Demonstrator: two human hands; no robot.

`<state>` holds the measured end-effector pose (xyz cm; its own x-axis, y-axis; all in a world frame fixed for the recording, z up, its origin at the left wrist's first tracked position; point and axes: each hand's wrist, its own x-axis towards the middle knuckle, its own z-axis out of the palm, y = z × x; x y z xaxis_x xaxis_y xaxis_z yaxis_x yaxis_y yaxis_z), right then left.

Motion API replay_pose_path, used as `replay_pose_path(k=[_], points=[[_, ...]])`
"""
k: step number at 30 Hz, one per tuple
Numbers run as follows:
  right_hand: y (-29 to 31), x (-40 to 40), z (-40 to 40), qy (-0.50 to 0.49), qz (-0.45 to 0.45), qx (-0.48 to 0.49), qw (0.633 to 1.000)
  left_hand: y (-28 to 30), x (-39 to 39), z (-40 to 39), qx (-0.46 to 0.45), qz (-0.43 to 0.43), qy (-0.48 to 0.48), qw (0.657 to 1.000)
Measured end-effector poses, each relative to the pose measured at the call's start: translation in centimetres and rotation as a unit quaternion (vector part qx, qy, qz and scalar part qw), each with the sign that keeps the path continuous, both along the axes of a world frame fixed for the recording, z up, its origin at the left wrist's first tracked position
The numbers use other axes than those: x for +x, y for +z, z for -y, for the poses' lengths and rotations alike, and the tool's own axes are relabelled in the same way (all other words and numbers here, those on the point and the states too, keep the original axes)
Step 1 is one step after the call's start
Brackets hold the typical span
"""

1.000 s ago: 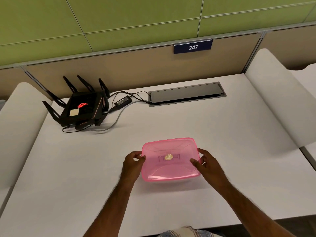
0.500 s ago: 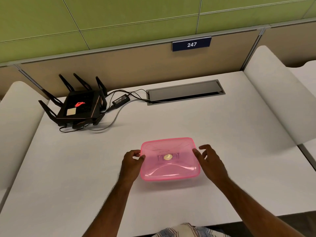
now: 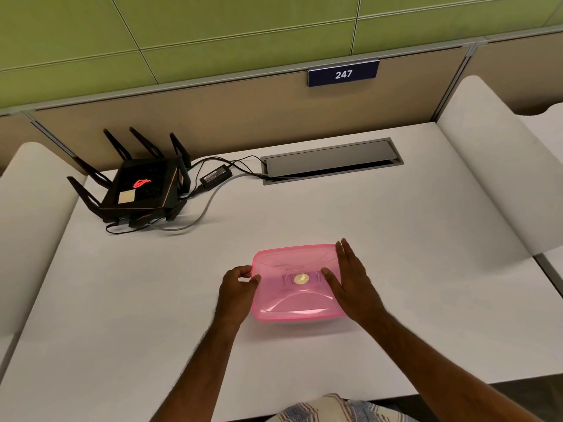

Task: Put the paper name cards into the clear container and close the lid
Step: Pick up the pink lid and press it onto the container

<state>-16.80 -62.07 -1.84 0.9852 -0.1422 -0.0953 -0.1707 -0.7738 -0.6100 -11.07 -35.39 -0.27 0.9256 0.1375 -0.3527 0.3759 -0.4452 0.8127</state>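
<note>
A clear pink container (image 3: 292,295) with its lid on lies on the white desk (image 3: 396,254), near the front edge. A round gold sticker (image 3: 301,279) sits at the lid's centre. My left hand (image 3: 239,292) grips the container's left rim with curled fingers. My right hand (image 3: 353,283) lies flat on the right part of the lid, fingers straight and pointing away from me. No paper name cards are visible; what is inside cannot be made out through the lid.
A black router (image 3: 140,188) with several antennas stands at the back left, with a power brick (image 3: 215,177) and cables beside it. A grey cable hatch (image 3: 332,161) is set into the desk at the back. Curved white dividers flank both sides.
My right hand left the container's right edge, lifted, and now lies flat on top of the lid. My left hand kept its grip on the left rim.
</note>
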Motion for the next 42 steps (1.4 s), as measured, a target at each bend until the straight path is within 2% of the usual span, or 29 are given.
replay_pose_path(k=[15,20,29,36,42], points=[[-1.3,-0.7,0.4,0.009,0.048,0.021,0.999,0.0,-0.1,0.5,-0.028,-0.023,-0.002,0.999],[-1.2,-0.4,0.4,0.012,0.048,0.011,0.999,-0.3,0.2,2.4,0.05,0.016,-0.061,0.997],[-1.4,0.0,0.5,0.018,0.06,-0.002,0.998,-1.0,-0.6,4.0,0.149,0.044,-0.034,0.987],[-1.5,0.0,0.5,0.015,0.066,0.004,0.998,-1.4,-0.8,4.1,0.188,0.076,-0.031,0.979],[-1.5,0.0,0.4,0.014,0.063,0.018,0.998,-1.6,-0.9,4.0,0.185,0.092,-0.036,0.978]])
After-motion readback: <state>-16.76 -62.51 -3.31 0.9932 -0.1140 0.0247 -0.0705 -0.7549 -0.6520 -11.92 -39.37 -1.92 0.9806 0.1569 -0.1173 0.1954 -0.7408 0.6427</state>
